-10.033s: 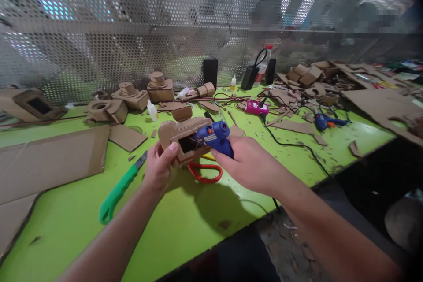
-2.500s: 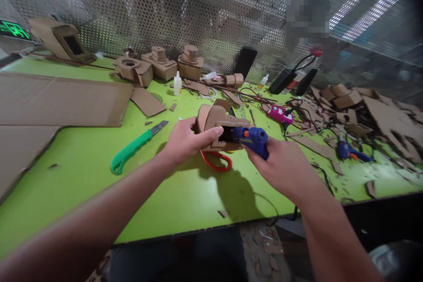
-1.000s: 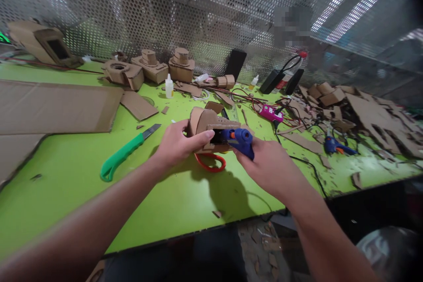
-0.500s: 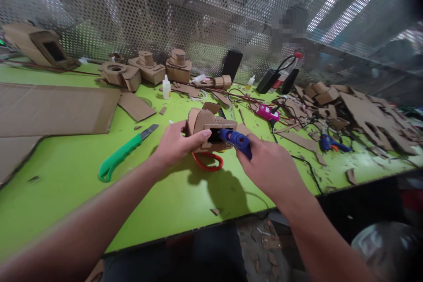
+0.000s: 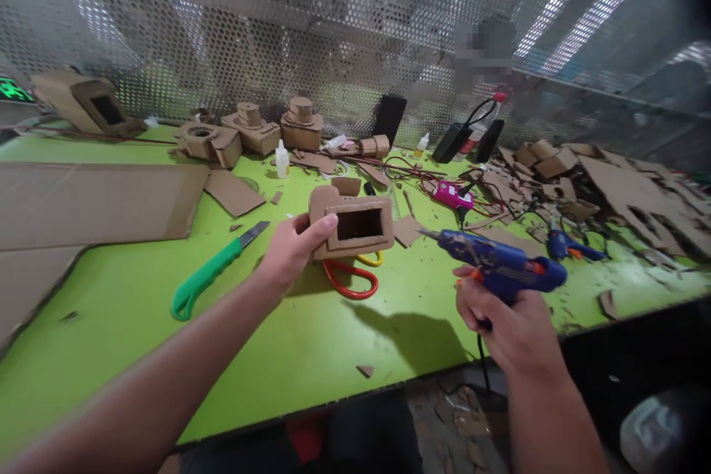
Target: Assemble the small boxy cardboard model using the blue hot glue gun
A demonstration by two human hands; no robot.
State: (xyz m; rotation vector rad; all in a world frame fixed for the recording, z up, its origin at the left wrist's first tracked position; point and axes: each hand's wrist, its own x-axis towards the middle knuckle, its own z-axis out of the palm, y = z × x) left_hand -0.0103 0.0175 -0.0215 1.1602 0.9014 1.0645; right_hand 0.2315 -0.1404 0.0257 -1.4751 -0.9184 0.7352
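My left hand (image 5: 292,248) grips a small cardboard box model (image 5: 351,221) by its left side, with the rectangular opening facing me. It is held just above the green table (image 5: 311,341). My right hand (image 5: 508,322) is closed round the handle of a blue glue gun (image 5: 500,266), whose nozzle points left, a short gap away from the box. Red-handled scissors (image 5: 351,281) lie under the box.
A green utility knife (image 5: 214,272) lies left of my hand. Large cardboard sheets (image 5: 94,196) cover the left. Cardboard models (image 5: 252,135), glue bottles, wires, a pink device (image 5: 451,193), a second glue gun (image 5: 569,244) and scraps crowd the back and right. A perforated metal screen stands behind.
My right hand has pulled the glue gun out of the box's opening and back to the right. The left hand has turned the box so that its opening faces me.
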